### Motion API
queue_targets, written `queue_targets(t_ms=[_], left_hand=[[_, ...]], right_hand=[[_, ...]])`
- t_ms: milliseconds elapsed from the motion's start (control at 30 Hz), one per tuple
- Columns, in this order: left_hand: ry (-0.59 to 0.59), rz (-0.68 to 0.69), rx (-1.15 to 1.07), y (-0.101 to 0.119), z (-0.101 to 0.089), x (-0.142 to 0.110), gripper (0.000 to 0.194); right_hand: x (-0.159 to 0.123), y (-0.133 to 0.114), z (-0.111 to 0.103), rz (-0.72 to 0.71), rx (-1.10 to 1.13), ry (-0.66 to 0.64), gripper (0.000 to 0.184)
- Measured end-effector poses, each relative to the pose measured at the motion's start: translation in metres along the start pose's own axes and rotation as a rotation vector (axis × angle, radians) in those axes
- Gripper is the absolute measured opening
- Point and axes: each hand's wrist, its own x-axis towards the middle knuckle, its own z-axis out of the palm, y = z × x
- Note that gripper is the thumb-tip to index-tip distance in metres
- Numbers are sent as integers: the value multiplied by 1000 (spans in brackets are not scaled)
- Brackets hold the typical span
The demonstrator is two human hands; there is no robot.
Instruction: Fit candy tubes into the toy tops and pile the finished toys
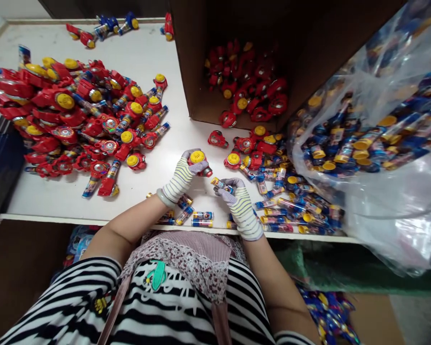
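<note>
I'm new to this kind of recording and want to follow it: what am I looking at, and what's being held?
There is no machine here: these are a person's own gloved hands, and the one picture comes from a camera worn on the head, looking forward and down. The left hand holds a red toy with a yellow disc; the right hand holds a small printed tube close to it. On the white table lie a heap of red toys at left and loose tubes at right. Beyond is a cardboard box with more toys; a clear bag holds more tubes.
</note>
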Motion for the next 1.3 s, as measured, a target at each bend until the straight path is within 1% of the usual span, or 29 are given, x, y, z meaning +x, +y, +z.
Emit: queue_targets(t_ms=[67, 133, 200, 300, 367, 433, 500, 600, 667, 733, 767, 833, 867, 900, 933, 967, 1033, 1067, 1100, 1133, 1167, 1267, 1300], left_hand=[[50, 21, 25, 3, 1, -1, 61], [50, 26, 67, 5, -1, -1, 62], [17, 27, 88, 7, -4, -2, 62], [-56, 21, 70, 7, -7, -5, 66], [-74, 37, 80, 7, -6, -7, 67], [-73, 72, 131, 7, -4, -9, 63], [-86, 105, 212, 7, -3, -10, 60], [-94, 102, 288, 11, -1, -14, 57], [-84, 77, 288, 16, -1, -17, 55], [-96, 79, 280, 23, -1, -21, 55], [-114, 98, 284, 27, -2, -22, 57], [-170, 140, 291, 34, -3, -25, 59], [-197, 154, 297, 36, -5, -25, 59], [-212, 164, 311, 37, -6, -25, 59], [-209, 170, 330, 37, -7, -24, 59], [-185, 171, 351, 35, -8, -22, 59], [-108, 165, 387, 29, -8, -18, 59], [-80, 157, 395, 26, -8, -16, 59], [-77, 145, 389, 24, -8, -14, 59], [-96, 134, 371, 22, -8, -13, 60], [-128, 130, 343, 20, -8, -12, 60], [-217, 155, 251, 23, -11, -17, 62], [-239, 164, 234, 25, -12, -19, 63]], right_hand=[[3, 0, 8, -21, -65, -15, 42], [6, 2, 11, -90, -222, -57, 42], [8, 6, 9, -189, -401, -43, 41], [10, 9, 5, -314, -580, 42, 46], [11, 8, 5, -357, -693, -2, 47], [11, 4, 6, -370, -826, -83, 45], [11, -2, 7, -361, -941, -133, 43], [10, -14, 9, -310, -1027, -185, 39], [10, -20, 11, -249, -960, -185, 36], [9, -23, 13, -152, -738, -220, 37], [8, -22, 15, -78, -576, -274, 41], [7, -19, 17, 105, -234, -436, 54], [7, -17, 18, 184, -103, -496, 60], [7, -16, 19, 229, -32, -511, 64], [8, -16, 19, 230, -33, -480, 65], [9, -17, 19, 189, -101, -407, 63], [10, -21, 18, 54, -357, -198, 55], [10, -24, 17, 2, -479, -115, 52], [9, -26, 17, -19, -548, -81, 49], [7, -27, 18, -5, -544, -89, 47], [5, -28, 19, 43, -464, -139, 47], [-3, -23, 28, 282, 8, -389, 53], [-5, -20, 32, 353, 143, -445, 55]])
